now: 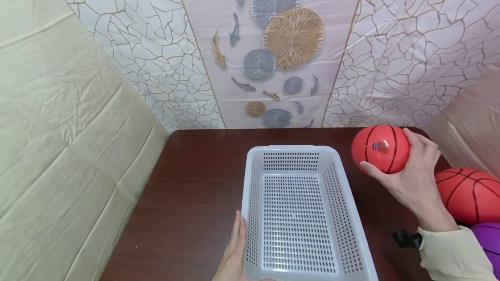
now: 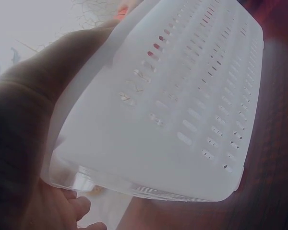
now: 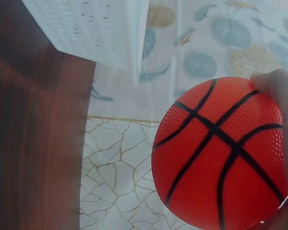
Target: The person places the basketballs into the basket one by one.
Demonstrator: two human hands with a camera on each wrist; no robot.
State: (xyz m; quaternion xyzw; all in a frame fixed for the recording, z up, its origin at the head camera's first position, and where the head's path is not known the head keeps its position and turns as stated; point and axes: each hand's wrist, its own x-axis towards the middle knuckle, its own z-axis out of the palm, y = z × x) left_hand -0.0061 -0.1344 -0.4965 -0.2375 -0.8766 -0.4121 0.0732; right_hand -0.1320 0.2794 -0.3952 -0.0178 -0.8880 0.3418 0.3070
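Note:
A white perforated basket (image 1: 298, 224) stands on the dark table with nothing in it. My left hand (image 1: 233, 250) lies along its near left side, and in the left wrist view the thumb and fingers grip the basket (image 2: 149, 139) at a corner. My right hand (image 1: 416, 177) holds a small red ball (image 1: 380, 148) with black lines, to the right of the basket's far corner. In the right wrist view fingers curl round the edge of the red ball (image 3: 221, 153), with the basket (image 3: 101, 33) apart from it.
At the right edge another red ball (image 1: 468, 194) and a purple ball (image 1: 490, 244) sit beside my right forearm. The dark table (image 1: 187, 211) extends left of the basket. Patterned cloth (image 1: 293, 38) hangs behind the table's far edge, and pale cloth walls flank it.

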